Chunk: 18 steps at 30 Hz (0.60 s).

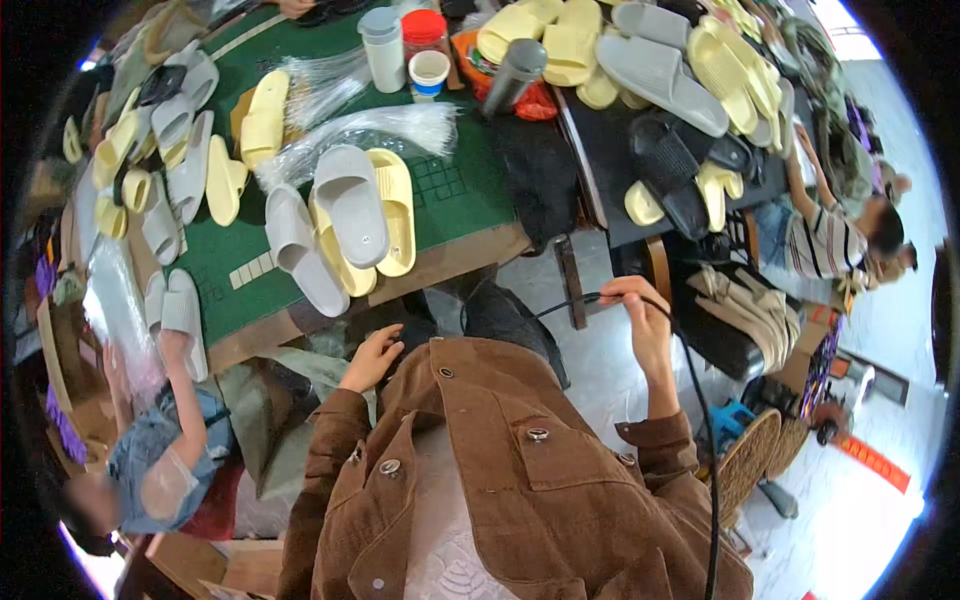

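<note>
My right hand (645,325) is raised at the right, its thumb and fingers closed on a thin black cable (714,480). The cable runs down past my right sleeve, and its other end reaches left toward my lap. By my left thigh is my left hand (372,360), fingers loosely apart and nothing in them. Just beyond it, at the green table's (460,215) near edge, lie two pairs of slippers: a grey slipper (300,250) and another grey slipper (350,205) rest partly over yellow slippers (397,215).
Clear plastic bags (365,135) lie behind the slippers, near cups and a grey tumbler (515,75). More yellow and grey slippers cover a dark table (620,225) at right. One person (165,460) handles slippers at left; another (820,235) sits far right. A black chair (715,340) stands at right.
</note>
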Available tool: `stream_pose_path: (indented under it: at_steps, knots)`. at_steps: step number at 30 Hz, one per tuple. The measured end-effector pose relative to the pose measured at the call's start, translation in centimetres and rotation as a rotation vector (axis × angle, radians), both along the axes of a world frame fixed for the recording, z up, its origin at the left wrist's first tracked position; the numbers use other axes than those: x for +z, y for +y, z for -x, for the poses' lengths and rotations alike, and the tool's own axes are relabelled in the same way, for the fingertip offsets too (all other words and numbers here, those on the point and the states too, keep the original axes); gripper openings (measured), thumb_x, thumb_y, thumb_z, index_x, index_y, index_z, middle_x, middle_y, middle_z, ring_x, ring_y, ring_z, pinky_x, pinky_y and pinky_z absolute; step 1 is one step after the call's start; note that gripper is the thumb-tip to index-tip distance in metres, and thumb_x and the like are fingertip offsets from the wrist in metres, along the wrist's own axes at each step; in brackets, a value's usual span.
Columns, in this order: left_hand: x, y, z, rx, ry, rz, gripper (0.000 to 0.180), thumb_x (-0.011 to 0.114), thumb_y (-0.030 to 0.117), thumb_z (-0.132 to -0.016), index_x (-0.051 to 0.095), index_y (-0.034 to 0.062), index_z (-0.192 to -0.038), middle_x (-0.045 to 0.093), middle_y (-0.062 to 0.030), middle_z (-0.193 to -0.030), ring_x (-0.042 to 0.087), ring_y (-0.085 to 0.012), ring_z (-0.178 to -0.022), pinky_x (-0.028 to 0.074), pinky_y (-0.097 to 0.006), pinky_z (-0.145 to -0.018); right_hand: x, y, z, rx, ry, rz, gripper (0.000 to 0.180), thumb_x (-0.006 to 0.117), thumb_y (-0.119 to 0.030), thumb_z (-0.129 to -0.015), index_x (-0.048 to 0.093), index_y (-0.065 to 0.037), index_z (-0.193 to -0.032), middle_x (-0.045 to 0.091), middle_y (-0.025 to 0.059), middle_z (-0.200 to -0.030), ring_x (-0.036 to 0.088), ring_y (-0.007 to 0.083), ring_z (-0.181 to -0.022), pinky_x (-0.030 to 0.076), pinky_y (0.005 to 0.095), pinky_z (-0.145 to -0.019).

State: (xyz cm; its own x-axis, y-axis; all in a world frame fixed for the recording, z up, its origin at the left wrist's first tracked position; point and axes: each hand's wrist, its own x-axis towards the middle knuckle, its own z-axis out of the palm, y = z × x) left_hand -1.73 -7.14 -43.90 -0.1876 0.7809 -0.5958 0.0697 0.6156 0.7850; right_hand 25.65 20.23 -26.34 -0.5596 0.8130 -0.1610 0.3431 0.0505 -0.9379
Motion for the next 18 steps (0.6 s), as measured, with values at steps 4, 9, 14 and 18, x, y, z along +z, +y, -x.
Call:
stream_pose_path:
  at_steps: [4,9,14,18]
  knots:
    - [0.2,0.6,1.5,-0.095,-0.037,-0.04,0.039,0.055,0.016,-0.085,0.047,0.0051,-0.122,0.054,-0.0155,-0.112,0.054,-0.0238,-0.099,0.044,-0.032,-0.083,2.0,-2.1,-2.0,-0.087,-0.016,-0.112,0.035,0.037,-0.022,-0.094,0.057,0.005,-0.082,0.057,0.0099,-0.088,0.055,0.0154,-0.075,0.045,0.0277,-0.072]
    - [-1.1,1.5,2.6,-0.162,-0.024,-0.108,0.038,0.055,0.016,-0.085,0.048,0.0049,-0.121,0.055,-0.0142,-0.108,0.055,-0.0227,-0.095,0.044,-0.031,-0.081,3.7,-6.4,-2.8,0.248,-0.279,-0.108,0.012,0.063,0.002,-0.072,0.062,-0.002,-0.083,0.062,0.0109,-0.089,0.059,0.0234,-0.086,0.046,0.0308,-0.075]
    - [-0.8,3.2,2.6,-0.254,0.042,-0.114,0.038,0.055,0.016,-0.084,0.049,0.0044,-0.119,0.055,-0.0136,-0.104,0.055,-0.0226,-0.092,0.044,-0.031,-0.08,1.2,-11.5,0.5,0.462,-0.201,-0.117,0.014,0.061,-0.004,-0.078,0.06,-0.003,-0.092,0.059,0.0114,-0.092,0.058,0.0251,-0.086,0.047,0.0318,-0.074]
    - [-1.3,3.6,2.3,-0.258,0.07,-0.133,0.038,0.056,0.016,-0.083,0.049,0.0048,-0.119,0.055,-0.0141,-0.105,0.055,-0.0233,-0.094,0.044,-0.032,-0.082,-1.9,-8.7,5.8,0.283,-0.055,-0.192,0.016,0.057,-0.002,-0.08,0.06,-0.002,-0.096,0.059,0.0117,-0.093,0.058,0.0253,-0.088,0.046,0.0315,-0.074]
